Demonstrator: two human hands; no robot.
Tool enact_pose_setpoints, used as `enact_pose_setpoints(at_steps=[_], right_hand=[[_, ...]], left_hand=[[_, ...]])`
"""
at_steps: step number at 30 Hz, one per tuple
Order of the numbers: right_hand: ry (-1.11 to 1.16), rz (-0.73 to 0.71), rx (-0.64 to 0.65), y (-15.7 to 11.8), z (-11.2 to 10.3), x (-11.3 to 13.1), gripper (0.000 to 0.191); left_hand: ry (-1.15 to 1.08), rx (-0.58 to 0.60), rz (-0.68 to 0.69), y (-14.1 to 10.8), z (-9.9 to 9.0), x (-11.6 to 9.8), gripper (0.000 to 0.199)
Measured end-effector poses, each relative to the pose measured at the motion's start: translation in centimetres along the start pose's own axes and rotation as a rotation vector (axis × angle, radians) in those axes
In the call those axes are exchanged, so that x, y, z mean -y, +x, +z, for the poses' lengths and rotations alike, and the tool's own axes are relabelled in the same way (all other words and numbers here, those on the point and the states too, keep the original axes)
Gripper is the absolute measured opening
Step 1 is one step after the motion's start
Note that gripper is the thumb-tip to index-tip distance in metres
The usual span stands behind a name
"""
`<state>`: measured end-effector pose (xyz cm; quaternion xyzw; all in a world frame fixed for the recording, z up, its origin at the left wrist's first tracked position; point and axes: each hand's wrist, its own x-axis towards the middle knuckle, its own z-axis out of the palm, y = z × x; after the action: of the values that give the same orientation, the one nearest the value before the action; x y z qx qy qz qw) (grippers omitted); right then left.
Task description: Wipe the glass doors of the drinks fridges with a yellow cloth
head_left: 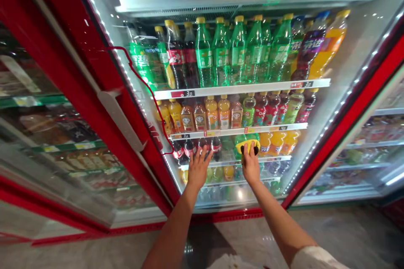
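My left hand [199, 169] has its fingers spread, with nothing in it, in front of dark bottles [216, 147] with red labels on a lower cooler shelf. To the right, my right hand [251, 166] is closed around a yellow and black object [243, 146] whose exact kind I cannot make out. Just behind that object shows something green on the same shelf. Orange bottles [277, 143] stand to the right of my right hand.
Glass covers the lit cooler, framed in red [221, 217]. A white handle [121, 119] and a red cord [142, 77] are at its left. Upper shelves hold green bottles [238, 52] and small juice bottles [211, 113]. More coolers flank it.
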<state>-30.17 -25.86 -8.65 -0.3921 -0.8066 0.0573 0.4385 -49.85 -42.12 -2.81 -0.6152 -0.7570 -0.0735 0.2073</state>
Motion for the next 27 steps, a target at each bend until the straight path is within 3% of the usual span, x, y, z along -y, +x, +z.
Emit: enact_pose_setpoints(at_steps=[4, 7, 11, 14, 16, 21, 24, 27], right_hand=[[0.038, 0.122, -0.070, 1.7, 0.6, 3.2, 0.102], [0.032, 0.036, -0.069, 1.5, 1.8, 6.1, 0.102], [0.041, -0.074, -0.031, -0.5, 2.6, 6.8, 0.104], [0.072, 0.042, -0.049, -0.8, 3.2, 7.9, 0.104], [0.099, 0.085, -0.049, -0.5, 3.9, 10.1, 0.105], [0.091, -0.117, -0.016, -0.8, 5.9, 15.9, 0.105], [0.089, -0.247, 0.007, -1.3, 6.4, 17.3, 0.107], [0.100, -0.239, 0.008, -1.0, 6.7, 18.8, 0.104]], left_hand=[[-0.009, -0.007, -0.021, -0.8, -0.1, 1.7, 0.090], [-0.007, -0.008, -0.013, -1.7, -0.3, 3.1, 0.088], [0.014, 0.016, -0.019, -3.2, -0.8, 5.3, 0.087], [0.042, 0.056, -0.051, -4.4, -1.3, 7.0, 0.087], [0.058, 0.077, -0.080, -5.2, -1.5, 8.2, 0.087], [0.070, 0.075, -0.128, -6.9, -2.1, 11.0, 0.086], [0.072, 0.058, -0.148, -7.7, -2.2, 12.3, 0.087], [0.079, 0.041, -0.161, -8.3, -2.1, 13.0, 0.084]])
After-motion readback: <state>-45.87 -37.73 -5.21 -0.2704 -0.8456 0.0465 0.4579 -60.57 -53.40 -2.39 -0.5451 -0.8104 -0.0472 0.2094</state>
